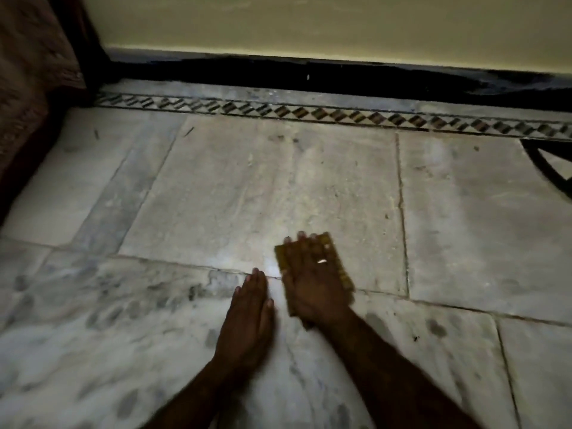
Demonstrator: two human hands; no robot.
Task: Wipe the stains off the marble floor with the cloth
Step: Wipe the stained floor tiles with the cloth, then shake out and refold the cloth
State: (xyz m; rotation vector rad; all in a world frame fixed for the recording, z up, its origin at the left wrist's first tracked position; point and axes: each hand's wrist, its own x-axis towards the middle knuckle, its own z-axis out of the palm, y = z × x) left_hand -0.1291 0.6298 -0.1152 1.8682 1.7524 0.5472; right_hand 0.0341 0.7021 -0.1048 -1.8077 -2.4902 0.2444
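Note:
A folded yellow-brown cloth (339, 267) lies flat on the marble floor (247, 196) near the middle of the view. My right hand (309, 280) presses on it with straight fingers spread over its top; most of the cloth is hidden under the hand. My left hand (247, 317) rests flat on the floor just left of it, fingers straight, holding nothing. Small dark specks and smudges (280, 138) mark the pale slab farther ahead.
A patterned diamond border strip (309, 113) runs along the floor before a dark skirting (309, 78) and a pale wall. A brown fabric-covered piece of furniture (34, 88) stands at the left. A black curved inlay (551, 168) shows at the right edge.

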